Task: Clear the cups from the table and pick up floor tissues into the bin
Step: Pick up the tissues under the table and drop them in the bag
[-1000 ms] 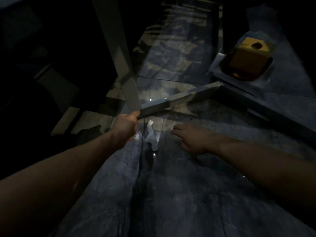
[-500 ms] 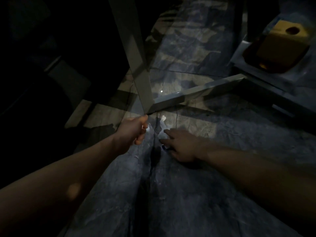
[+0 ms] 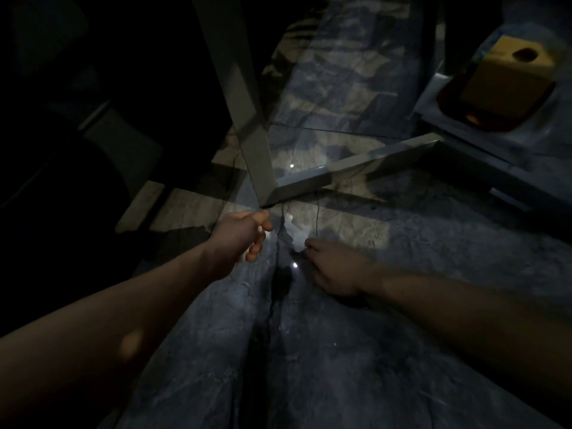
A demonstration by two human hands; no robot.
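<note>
Dim marble floor (image 3: 340,351), tissue (image 3: 294,235) at twelve o'clock by table leg (image 3: 257,156); right hand (image 3: 335,267) spread, fingertips touching it, left hand (image 3: 240,236) curled, contents unclear; probably pinching up next.

Glossy veined marble floor (image 3: 325,351); smooth matt metal table leg (image 3: 244,97); crumpled white paper tissue (image 3: 295,235).

Both bare arms stretch forward and down. The left hand (image 3: 240,235) is loosely curled, fingers bent under. The right hand (image 3: 335,267) lies palm-down, fingers pointing left.
</note>
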